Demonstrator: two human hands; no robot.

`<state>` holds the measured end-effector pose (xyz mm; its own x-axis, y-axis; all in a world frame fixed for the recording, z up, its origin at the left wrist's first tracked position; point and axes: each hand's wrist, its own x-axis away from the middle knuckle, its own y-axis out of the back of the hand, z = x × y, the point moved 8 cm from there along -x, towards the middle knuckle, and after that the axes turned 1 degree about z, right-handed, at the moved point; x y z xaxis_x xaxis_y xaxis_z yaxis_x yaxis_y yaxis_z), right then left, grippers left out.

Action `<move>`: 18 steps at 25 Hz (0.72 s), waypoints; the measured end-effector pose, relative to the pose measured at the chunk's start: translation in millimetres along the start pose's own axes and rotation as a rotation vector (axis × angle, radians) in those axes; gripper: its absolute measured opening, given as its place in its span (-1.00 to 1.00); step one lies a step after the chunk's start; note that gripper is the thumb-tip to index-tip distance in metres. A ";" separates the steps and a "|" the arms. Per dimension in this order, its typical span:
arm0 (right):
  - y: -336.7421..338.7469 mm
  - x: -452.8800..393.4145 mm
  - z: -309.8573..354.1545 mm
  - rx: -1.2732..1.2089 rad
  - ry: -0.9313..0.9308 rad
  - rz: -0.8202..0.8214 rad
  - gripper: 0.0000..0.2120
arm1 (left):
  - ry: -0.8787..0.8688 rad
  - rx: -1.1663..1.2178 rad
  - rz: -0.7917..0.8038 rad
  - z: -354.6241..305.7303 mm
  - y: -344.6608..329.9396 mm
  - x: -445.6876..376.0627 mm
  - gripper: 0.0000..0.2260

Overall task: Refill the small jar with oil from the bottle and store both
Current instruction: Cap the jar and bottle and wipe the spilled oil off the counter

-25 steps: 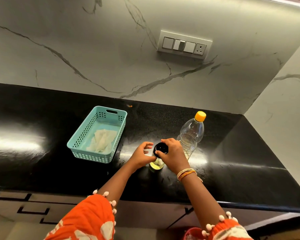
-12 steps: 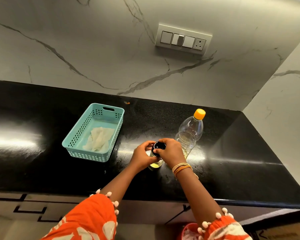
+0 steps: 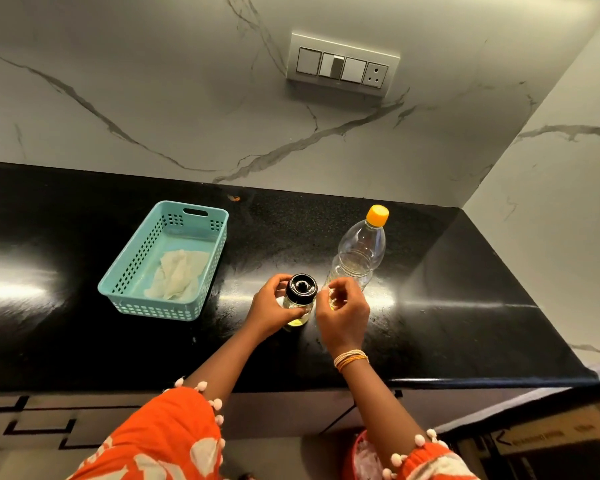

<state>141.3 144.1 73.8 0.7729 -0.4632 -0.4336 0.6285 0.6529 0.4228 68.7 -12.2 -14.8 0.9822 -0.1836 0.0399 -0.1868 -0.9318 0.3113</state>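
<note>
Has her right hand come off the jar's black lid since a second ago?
Yes. The right hand has drawn away rightward toward the oil bottle, leaving the black lid uncovered.

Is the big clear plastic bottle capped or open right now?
Capped: the clear plastic bottle stands upright with its orange-yellow cap on top.
</note>
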 end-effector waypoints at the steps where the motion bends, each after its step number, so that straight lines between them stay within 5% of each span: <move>1: 7.4 0.3 -11.6 -0.040 -0.083 -0.071 -0.80 | 0.003 -0.006 -0.003 0.9 -1.7 0.2 -0.37; 4: 18.9 -4.6 -41.0 -0.030 -0.250 -0.168 -0.55 | 0.001 -0.016 -0.011 -1.0 -6.5 0.2 -0.33; 9: -11.9 -23.5 -80.6 -0.071 -0.338 0.232 -0.02 | -0.025 -0.034 -0.003 -9.5 -10.2 0.0 -0.34; 18: -21.1 -20.6 -109.2 -0.047 -0.411 0.219 -0.19 | -0.014 -0.093 -0.006 0.7 -8.3 -4.9 -0.40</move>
<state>102.6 205.4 -13.1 0.8633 -0.5044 0.0168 0.4496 0.7838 0.4284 65.4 -3.8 -18.2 0.9828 -0.1830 0.0249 -0.1776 -0.8999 0.3984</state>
